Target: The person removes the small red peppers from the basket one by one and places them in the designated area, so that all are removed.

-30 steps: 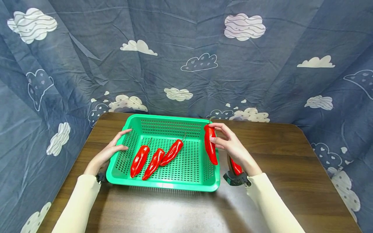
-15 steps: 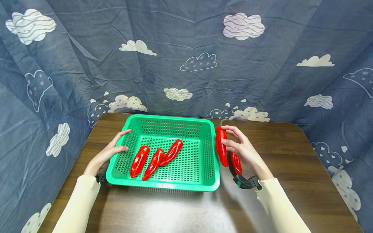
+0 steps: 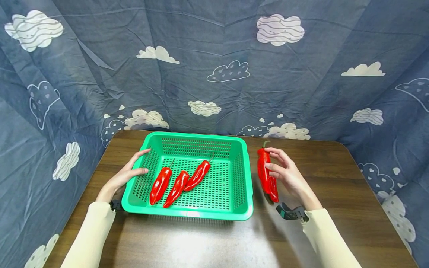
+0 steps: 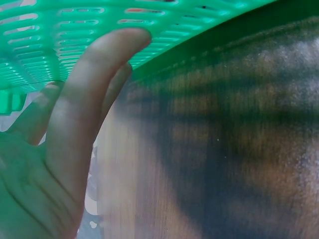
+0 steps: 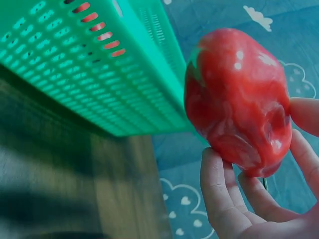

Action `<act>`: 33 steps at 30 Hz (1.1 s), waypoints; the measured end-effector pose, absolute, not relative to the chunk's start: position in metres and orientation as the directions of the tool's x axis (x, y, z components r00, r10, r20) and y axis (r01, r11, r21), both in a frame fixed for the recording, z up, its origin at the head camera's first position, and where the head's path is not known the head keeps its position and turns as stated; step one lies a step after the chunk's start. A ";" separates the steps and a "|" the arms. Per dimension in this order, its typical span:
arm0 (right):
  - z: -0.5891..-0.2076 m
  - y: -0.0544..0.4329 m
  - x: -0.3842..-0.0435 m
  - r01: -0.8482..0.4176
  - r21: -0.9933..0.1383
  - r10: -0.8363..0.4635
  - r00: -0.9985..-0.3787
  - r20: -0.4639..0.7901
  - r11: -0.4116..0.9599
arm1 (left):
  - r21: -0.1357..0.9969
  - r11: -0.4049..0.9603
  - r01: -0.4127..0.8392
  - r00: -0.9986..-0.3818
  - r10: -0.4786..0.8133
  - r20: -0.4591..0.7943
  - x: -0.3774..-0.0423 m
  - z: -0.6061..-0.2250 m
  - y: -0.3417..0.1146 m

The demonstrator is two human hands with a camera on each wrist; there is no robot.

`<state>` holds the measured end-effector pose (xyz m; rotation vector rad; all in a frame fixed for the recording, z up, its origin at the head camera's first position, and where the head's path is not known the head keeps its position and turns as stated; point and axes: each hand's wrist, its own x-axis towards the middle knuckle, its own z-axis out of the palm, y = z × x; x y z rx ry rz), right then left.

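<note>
A long red chili pepper [image 3: 263,169] with a green stem is held by my right hand [image 3: 285,173], to the right of the green basket [image 3: 249,178]. Thumb and fingers pinch it along its side; the right wrist view shows the same pepper [image 5: 239,94] end-on. Partly hidden behind it, a second red pepper [image 3: 274,191] lies on the table. My left hand [image 3: 124,176] holds the basket's left side, its fingertips reaching over the rim. In the left wrist view, fingers [image 4: 79,94] lie against the slotted wall. Inside the basket lie three red peppers [image 3: 177,188].
The basket stands on a dark brown wooden table [image 3: 321,186]. Behind the table hangs a blue-grey curtain [image 3: 214,48] with white cloud prints. A black strap device [image 3: 291,213] sits on the right wrist.
My right hand has carried the chili pepper from over the basket's right rim rightward, to above the pepper on the table. The left hand and basket have stayed in place.
</note>
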<state>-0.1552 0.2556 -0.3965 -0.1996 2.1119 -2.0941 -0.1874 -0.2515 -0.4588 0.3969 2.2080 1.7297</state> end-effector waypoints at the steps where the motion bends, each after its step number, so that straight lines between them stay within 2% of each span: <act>1: -0.398 0.257 -0.155 0.017 -1.000 -0.204 -0.979 -0.018 0.005 | 0.972 0.233 0.030 -0.915 0.398 -0.067 -0.188 -0.459 -0.251; 25: -0.426 0.293 -0.153 -0.022 -0.999 -0.147 -0.989 0.027 -0.036 | 0.971 0.235 0.031 -0.916 0.396 -0.066 -0.189 -0.462 -0.253; 33: -0.433 0.302 -0.153 0.016 -0.999 -0.122 -0.993 -0.011 -0.043 | 0.972 0.234 0.032 -0.915 0.397 -0.065 -0.189 -0.463 -0.253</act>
